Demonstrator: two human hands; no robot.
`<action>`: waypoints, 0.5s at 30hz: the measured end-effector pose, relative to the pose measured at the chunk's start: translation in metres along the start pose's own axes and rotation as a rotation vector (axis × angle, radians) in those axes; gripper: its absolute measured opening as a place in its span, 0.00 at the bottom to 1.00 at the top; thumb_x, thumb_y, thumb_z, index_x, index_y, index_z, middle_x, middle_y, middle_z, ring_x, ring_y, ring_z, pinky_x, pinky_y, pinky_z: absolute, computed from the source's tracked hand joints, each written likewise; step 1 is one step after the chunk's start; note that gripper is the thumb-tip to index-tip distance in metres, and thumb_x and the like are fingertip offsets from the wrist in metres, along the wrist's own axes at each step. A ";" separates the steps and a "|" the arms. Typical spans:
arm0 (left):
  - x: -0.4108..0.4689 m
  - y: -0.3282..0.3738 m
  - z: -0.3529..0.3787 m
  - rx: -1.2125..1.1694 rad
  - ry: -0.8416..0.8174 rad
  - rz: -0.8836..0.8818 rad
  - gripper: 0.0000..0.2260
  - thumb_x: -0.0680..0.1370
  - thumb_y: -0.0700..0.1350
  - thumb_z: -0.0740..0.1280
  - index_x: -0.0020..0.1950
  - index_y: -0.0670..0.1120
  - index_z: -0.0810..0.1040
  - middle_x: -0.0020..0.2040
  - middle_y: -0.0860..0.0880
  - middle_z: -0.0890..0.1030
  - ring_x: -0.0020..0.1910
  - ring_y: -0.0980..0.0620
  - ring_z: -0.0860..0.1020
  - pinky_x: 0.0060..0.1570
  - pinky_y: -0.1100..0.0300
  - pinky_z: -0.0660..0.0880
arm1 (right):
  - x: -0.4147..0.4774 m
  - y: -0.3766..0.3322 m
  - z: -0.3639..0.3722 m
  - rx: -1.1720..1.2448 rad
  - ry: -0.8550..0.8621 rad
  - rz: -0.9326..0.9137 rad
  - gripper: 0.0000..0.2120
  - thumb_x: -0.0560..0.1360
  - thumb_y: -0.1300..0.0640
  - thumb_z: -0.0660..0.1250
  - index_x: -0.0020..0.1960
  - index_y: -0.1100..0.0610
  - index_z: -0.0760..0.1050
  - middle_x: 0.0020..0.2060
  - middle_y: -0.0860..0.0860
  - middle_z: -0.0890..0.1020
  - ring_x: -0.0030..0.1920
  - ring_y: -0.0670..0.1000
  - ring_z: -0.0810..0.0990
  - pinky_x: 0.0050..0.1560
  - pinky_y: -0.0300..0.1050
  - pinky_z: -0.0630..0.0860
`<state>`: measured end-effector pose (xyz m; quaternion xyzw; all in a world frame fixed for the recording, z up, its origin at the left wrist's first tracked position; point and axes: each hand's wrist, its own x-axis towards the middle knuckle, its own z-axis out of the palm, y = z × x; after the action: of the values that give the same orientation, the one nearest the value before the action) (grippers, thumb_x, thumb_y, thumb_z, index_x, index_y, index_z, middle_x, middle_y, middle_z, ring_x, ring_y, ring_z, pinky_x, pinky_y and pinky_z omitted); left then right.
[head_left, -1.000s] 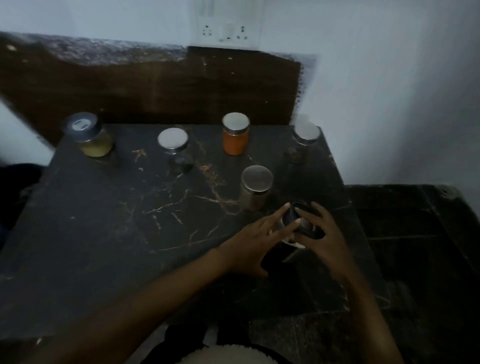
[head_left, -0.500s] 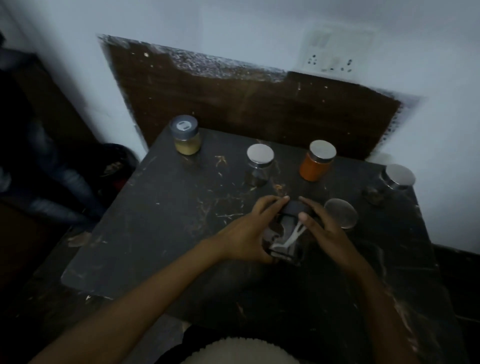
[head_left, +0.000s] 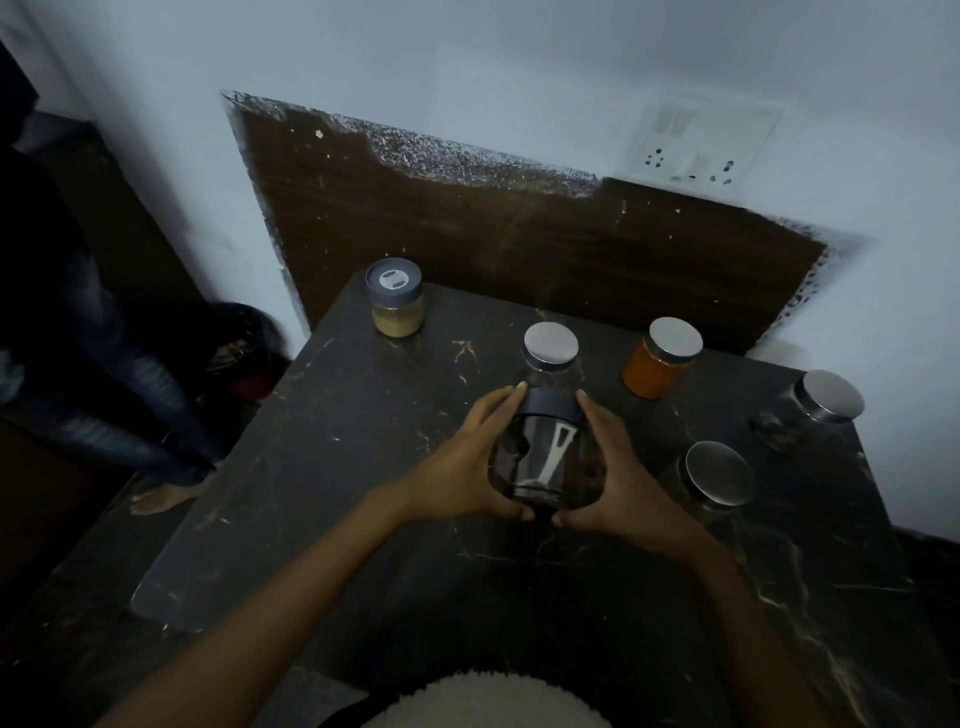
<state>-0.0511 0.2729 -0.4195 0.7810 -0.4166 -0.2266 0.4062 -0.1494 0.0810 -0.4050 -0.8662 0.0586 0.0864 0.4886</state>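
Note:
A clear glass jar (head_left: 540, 457) with a dark lid and a white scoop inside is held between both hands over the dark marble table (head_left: 332, 467). My left hand (head_left: 462, 462) wraps its left side, thumb under the base. My right hand (head_left: 618, 467) grips its right side, fingers reaching up to the lid. The jar tilts away from me, lid toward the wall.
Other jars stand on the table: a yellow-filled one (head_left: 396, 301) at the back left, a steel-lidded clear one (head_left: 550, 348) just behind the held jar, an orange one (head_left: 662, 358), and two steel-lidded ones (head_left: 719, 475) (head_left: 826, 400) at the right. A person's legs (head_left: 130, 415) stand left of the table.
Both hands have carried the dark-lidded jar leftward from near the table's right edge toward its middle. The view has swung left and pulled in closer.

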 end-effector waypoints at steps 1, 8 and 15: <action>0.000 0.000 -0.002 0.041 -0.014 -0.002 0.57 0.63 0.50 0.79 0.74 0.57 0.37 0.76 0.54 0.40 0.75 0.53 0.48 0.70 0.59 0.60 | 0.001 -0.001 0.001 -0.023 0.010 -0.013 0.60 0.59 0.60 0.79 0.73 0.42 0.40 0.72 0.44 0.48 0.72 0.49 0.55 0.69 0.48 0.64; 0.004 0.005 -0.003 0.092 0.038 0.064 0.52 0.64 0.48 0.78 0.76 0.52 0.45 0.74 0.53 0.49 0.72 0.54 0.57 0.69 0.61 0.65 | 0.004 -0.014 0.004 -0.161 0.033 -0.084 0.59 0.58 0.51 0.78 0.71 0.38 0.37 0.70 0.36 0.45 0.73 0.48 0.52 0.71 0.50 0.61; -0.004 0.009 -0.015 -0.102 0.011 0.003 0.54 0.64 0.43 0.78 0.76 0.53 0.42 0.73 0.57 0.51 0.71 0.62 0.55 0.63 0.78 0.59 | 0.000 -0.017 -0.011 -0.007 -0.067 0.013 0.59 0.53 0.49 0.78 0.66 0.30 0.37 0.73 0.43 0.47 0.70 0.44 0.55 0.68 0.45 0.61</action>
<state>-0.0473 0.2799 -0.4031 0.7598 -0.4036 -0.2428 0.4483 -0.1451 0.0802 -0.3848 -0.8640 0.0475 0.1190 0.4869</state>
